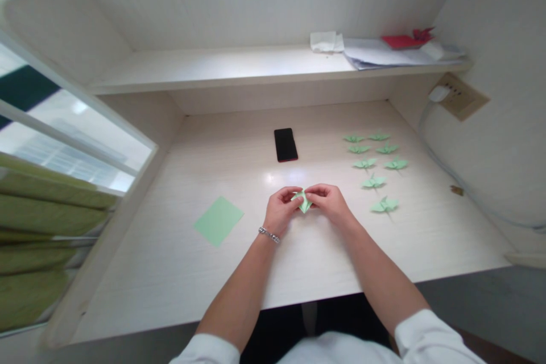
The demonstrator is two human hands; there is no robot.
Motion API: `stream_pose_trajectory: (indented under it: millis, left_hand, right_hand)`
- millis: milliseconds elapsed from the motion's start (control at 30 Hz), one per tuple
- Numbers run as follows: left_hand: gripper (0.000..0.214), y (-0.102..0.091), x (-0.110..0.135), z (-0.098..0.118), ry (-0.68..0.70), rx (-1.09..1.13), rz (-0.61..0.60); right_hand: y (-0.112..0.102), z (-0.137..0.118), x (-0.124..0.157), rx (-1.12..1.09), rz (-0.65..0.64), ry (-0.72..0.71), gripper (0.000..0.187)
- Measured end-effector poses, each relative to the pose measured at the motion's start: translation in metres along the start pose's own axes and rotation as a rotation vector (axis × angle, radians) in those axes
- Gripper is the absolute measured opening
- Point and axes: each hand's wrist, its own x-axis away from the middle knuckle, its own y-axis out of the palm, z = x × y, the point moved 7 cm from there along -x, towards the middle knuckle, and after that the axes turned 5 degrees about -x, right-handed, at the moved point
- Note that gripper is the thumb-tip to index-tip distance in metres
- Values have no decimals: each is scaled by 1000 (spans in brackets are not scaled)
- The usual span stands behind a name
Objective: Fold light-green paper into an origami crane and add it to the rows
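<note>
Between both hands, near the middle of the desk, is a small folded piece of green origami paper (pixel 304 205) with its point toward me. My left hand (pixel 281 209), with a chain bracelet (pixel 269 234) on the wrist, pinches its left side. On the other side, the thumb and fingers of my right hand (pixel 329 202) grip the upper right edge. Parts of the paper are hidden behind the fingers. A flat square sheet of green paper (pixel 219 220) lies to the left of my hands.
Several green paper cranes (pixel 373 182) stand in two columns at right. A black phone (pixel 285 145) lies beyond my hands. Papers (pixel 379 56) and a red paper crane (pixel 422 34) rest on the shelf (pixel 222 65). A cable (pixel 443 165) runs from the wall socket (pixel 463 96).
</note>
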Motion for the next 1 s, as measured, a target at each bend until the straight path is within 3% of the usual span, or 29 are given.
stream_pose_trajectory:
  millis: [300,567,800,1000]
  left_hand:
    - [55,5,2,-2,-16,-75,-49]
    - [54,9,5,2,-16,-118,-87]
    - [52,14,6,-3,-33,-176,-122]
    - [57,14,8,1,11,-201,-145]
  right_hand:
    - [-2,-7,0,31,17,-90,26]
    - [-9,-2,0,-55,69,16,37]
    - [-12,-7,-1,-3,133,-86,38]
    - [-3,-7,1,19,12,-49,56]
